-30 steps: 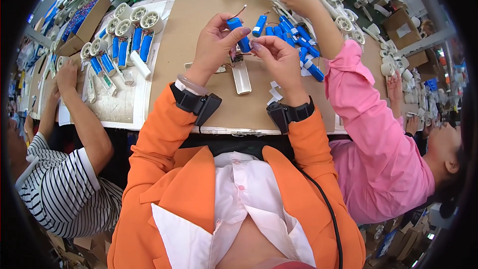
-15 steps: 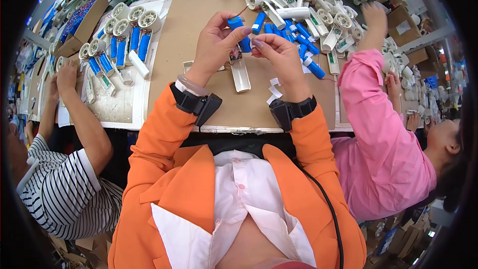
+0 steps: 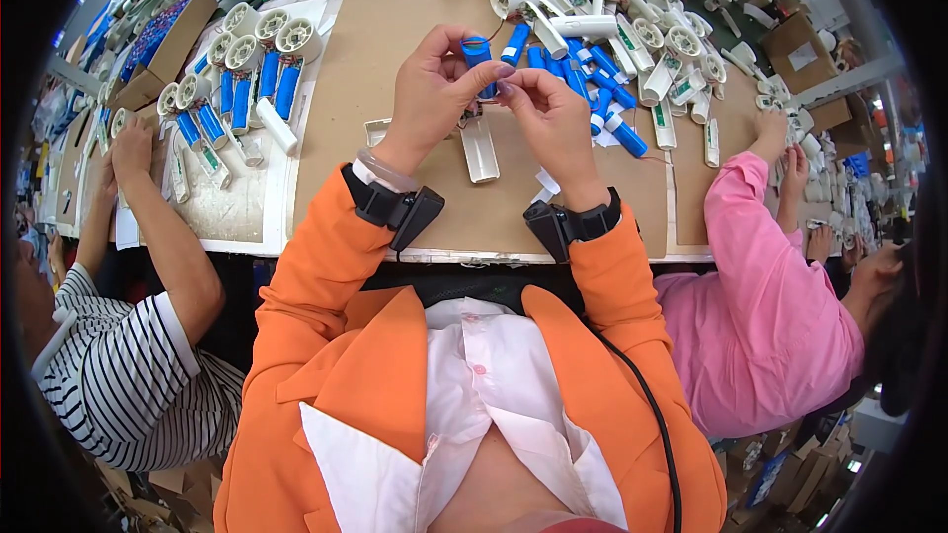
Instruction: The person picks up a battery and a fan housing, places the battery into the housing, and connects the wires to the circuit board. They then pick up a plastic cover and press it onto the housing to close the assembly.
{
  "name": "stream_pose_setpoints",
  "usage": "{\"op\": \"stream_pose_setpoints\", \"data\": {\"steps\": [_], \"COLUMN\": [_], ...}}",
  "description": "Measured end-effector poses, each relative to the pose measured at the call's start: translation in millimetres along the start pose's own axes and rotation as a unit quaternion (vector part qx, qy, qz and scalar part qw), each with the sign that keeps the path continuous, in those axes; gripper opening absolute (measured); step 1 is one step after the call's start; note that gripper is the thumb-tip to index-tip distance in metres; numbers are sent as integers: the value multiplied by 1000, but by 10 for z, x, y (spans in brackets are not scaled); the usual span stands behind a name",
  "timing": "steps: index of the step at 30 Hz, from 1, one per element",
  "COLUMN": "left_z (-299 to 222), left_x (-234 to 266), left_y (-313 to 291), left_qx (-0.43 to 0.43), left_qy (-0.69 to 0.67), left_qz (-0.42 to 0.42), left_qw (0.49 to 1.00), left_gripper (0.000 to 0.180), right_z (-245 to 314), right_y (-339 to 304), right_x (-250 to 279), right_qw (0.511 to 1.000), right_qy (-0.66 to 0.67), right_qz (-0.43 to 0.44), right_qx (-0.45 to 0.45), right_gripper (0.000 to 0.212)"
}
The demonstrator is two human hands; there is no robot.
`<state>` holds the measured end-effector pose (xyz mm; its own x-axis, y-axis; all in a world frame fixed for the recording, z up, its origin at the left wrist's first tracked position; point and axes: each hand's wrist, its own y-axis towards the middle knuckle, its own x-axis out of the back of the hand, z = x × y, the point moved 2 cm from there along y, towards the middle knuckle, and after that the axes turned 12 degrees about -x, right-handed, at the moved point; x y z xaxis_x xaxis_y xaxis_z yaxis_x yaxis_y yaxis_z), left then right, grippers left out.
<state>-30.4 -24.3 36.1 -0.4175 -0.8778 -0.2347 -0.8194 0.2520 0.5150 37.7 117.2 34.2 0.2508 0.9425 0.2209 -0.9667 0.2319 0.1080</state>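
My left hand point(image 3: 427, 89) is closed around a blue battery cell point(image 3: 476, 53), held upright above the table. The fingers of my right hand point(image 3: 555, 123) are pinched together at the cell's lower end, touching my left thumb; what they hold there is hidden. Just below my hands lies a white open plastic casing point(image 3: 480, 152), with small wired parts at its upper end. Another pale casing piece point(image 3: 376, 130) sits by my left wrist, partly covered. Small white paper pieces point(image 3: 545, 184) lie beside my right wrist.
Blue cells point(image 3: 626, 136) and white casings with round heads point(image 3: 681, 41) are heaped at the back right. Assembled units point(image 3: 237, 104) stand in rows on the left, near a cardboard box point(image 3: 178, 39). Co-workers in a striped shirt point(image 3: 148, 375) and a pink shirt point(image 3: 760, 336) sit on either side.
My right fingers have closed in against my left thumb at the cell's lower end. The pink-sleeved arm has pulled back rightward from the heap, and a white piece now lies beside it.
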Motion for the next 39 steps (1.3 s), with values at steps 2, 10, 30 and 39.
{"op": "stream_pose_setpoints", "data": {"steps": [2, 10, 30, 39], "left_z": [27, -7, 78, 74], "left_x": [14, 70, 58, 78], "left_y": [1, 36, -62, -59], "left_qx": [3, 49, 132, 133], "left_qy": [2, -105, -351, -306], "left_qz": [9, 61, 219, 214], "left_qw": [1000, 991, 901, 918], "left_gripper": [31, 24, 40, 47], "right_z": [3, -55, 225, 305], "right_y": [-3, 116, -25, -31], "right_x": [11, 209, 346, 311], "right_qw": [1000, 992, 973, 928], "right_qy": [-19, -93, -33, -193], "right_qz": [-12, -82, 162, 61], "right_qx": [7, 1, 163, 312], "right_gripper": [14, 11, 91, 87]}}
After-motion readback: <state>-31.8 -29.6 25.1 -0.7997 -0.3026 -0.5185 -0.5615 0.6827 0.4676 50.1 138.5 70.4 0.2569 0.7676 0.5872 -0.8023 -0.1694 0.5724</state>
